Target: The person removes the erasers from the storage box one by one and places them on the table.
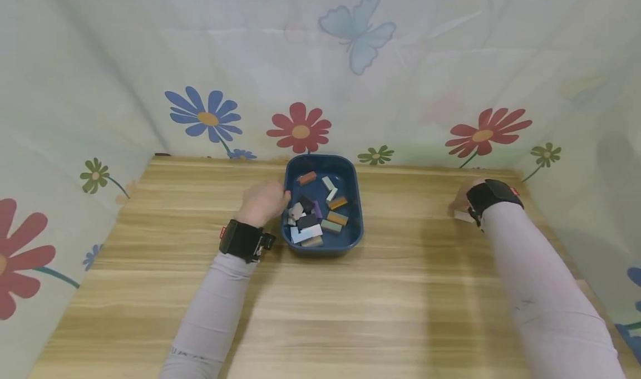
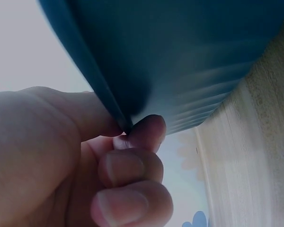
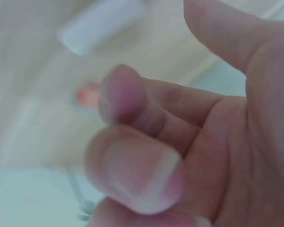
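L hand (image 1: 262, 203) pinches rim of blue bin (image 1: 320, 251); R hand (image 1: 464, 196), fingers loosely bent, holds nothing.
Pale block (image 1: 463, 216) on table (image 1: 390, 301), just beside R hand; best hold bin steady, pinch block squarely.

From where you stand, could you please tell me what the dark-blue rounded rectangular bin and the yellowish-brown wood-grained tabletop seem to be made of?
The dark-blue bin looks like smooth, slightly glossy moulded plastic, given its rounded corners and soft highlights. The wood-grained tabletop has a soft sheen; it could be real wood or printed laminate.
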{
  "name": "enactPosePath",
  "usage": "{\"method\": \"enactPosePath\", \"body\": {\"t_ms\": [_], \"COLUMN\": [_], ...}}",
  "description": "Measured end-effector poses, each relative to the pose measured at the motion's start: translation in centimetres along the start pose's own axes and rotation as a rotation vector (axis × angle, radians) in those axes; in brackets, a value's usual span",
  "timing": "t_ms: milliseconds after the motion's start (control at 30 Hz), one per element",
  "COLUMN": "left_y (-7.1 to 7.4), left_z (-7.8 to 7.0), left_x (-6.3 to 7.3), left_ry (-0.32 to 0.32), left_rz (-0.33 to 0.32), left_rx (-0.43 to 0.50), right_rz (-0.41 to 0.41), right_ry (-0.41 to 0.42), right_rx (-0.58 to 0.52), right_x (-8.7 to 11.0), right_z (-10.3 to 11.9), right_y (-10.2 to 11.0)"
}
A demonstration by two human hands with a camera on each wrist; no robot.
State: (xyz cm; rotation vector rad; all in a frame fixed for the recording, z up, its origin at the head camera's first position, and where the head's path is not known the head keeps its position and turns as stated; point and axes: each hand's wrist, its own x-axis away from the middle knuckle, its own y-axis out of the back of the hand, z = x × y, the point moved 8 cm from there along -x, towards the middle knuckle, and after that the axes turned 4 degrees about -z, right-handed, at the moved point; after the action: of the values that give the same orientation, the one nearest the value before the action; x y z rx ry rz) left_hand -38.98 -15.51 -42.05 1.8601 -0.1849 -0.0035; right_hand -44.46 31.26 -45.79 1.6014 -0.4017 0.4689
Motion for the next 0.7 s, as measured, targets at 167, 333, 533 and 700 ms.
{"method": "enactPosePath", "body": {"t_ms": [167,333,533,700], "left_y": [0.1,0.1,0.0,-0.1], "left_z": [0.0,-0.1,-0.2,-0.2], "left_x": [-0.1,0.0,0.0,0.0], "left_ry": [0.005,-0.010,-0.005,-0.021], "left_rz": [-0.017,-0.008,-0.007,-0.010], "left_rx": [-0.015,-0.011,-0.010,0.003], "right_rz": [-0.122,-0.307,-0.429,-0.473], "right_ry": [0.038,0.132,0.311,0.420], "right_rx": [0.058,0.047,0.083,0.108], "right_x": [3.4,5.8,7.0,6.8], "right_z": [5.3,11.3,19.2,24.9], "right_y": [5.6,10.0,12.1,11.4]}}
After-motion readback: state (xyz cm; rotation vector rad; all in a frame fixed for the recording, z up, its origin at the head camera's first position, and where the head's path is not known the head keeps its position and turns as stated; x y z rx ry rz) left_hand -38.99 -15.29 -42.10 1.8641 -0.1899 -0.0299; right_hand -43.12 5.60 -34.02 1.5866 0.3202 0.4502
